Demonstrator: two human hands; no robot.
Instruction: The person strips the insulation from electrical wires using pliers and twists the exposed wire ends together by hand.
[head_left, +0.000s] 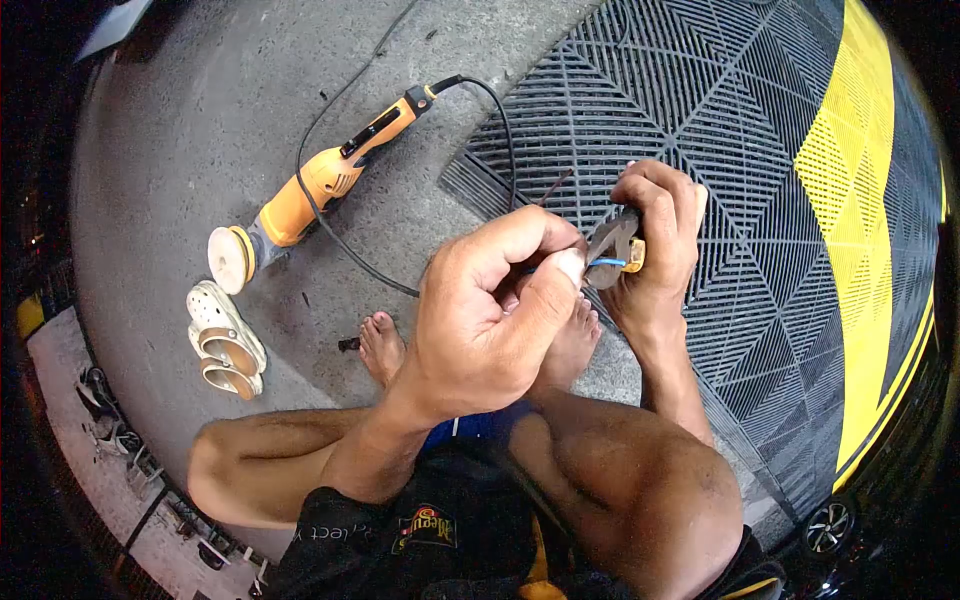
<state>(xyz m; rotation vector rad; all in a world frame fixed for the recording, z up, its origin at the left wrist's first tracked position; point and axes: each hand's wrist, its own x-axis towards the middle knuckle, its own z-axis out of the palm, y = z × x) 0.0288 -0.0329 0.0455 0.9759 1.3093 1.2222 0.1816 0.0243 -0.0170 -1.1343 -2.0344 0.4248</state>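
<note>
My left hand (490,310) is closed in a pinch, thumb against forefinger. A short blue wire (606,262) runs from that pinch toward my right hand (660,240). My right fingers are curled round a dark grey part (614,236) with a small yellow fitting (636,254), where the wire ends. It looks like an electrical piece, but its exact kind is partly hidden by my fingers. A thin reddish-brown strand (556,187) sticks up behind my left hand. Both hands meet above my bare feet (383,348).
An orange polisher (318,185) with a round pad (231,260) lies on the concrete floor (170,150). Its black cable (508,130) loops behind my left hand. White clogs (226,340) stand below the pad. Black grid matting (690,90) with a yellow band (850,200) covers the right side.
</note>
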